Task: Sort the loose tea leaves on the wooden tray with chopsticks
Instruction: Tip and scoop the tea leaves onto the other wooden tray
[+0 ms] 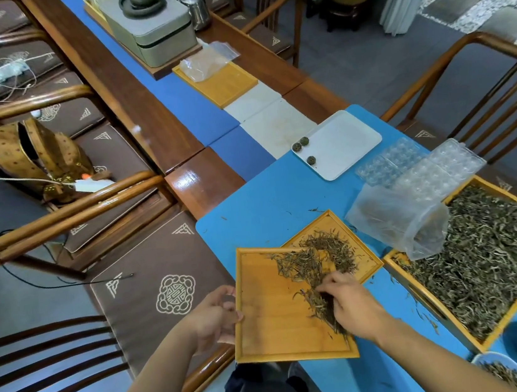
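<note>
On the near wooden tray (pixel 278 328), tea leaves (pixel 310 274) lie in a curved band from its far edge down toward the near right corner, spilling onto a second tray (pixel 366 264) tucked under it. I judge the sorting is at an early stage: the band is unseparated, and much of the tray's floor is bare. My right hand (pixel 350 302) rests on the leaves with fingers curled; I cannot tell whether it holds chopsticks, as none show. My left hand (pixel 215 316) grips the tray's left rim. Right of this, a larger tray (pixel 429 301) holds a deep heap of leaves on the blue table (pixel 268 207).
</note>
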